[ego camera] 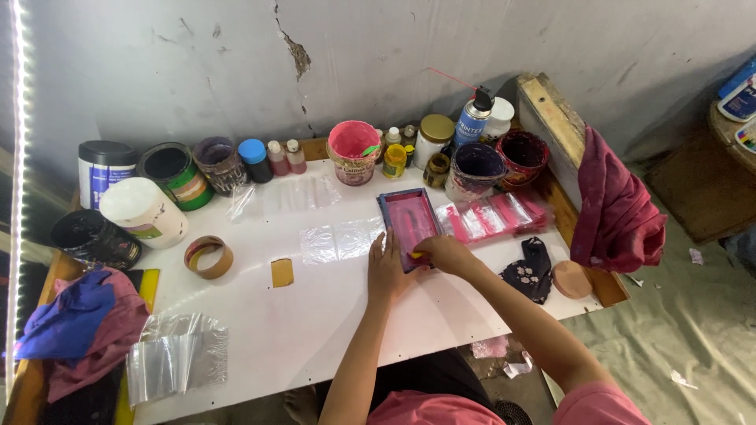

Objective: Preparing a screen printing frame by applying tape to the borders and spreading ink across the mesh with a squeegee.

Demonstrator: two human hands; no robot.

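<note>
The person works at a small pink-stained printing frame [408, 222] with a dark blue border, lying flat on the white surface [315, 330] just in front of the row of paint pots. The left hand [385, 267] lies spread, palm down, at the frame's near left corner, pinning it. The right hand [442, 253] is closed around a small yellow-tipped scraper [415, 255] at the frame's near edge; how firmly it grips cannot be told.

To do this stroke well, the spread hand probably needs to keep steady downward pressure so the frame cannot creep, while the scraper stays tilted and runs the frame's length in one even pass. Clear plastic sleeves [340, 240] lie just left of the frame, and pink-printed ones [492, 216] just right; a wandering wrist could smear those.
</note>
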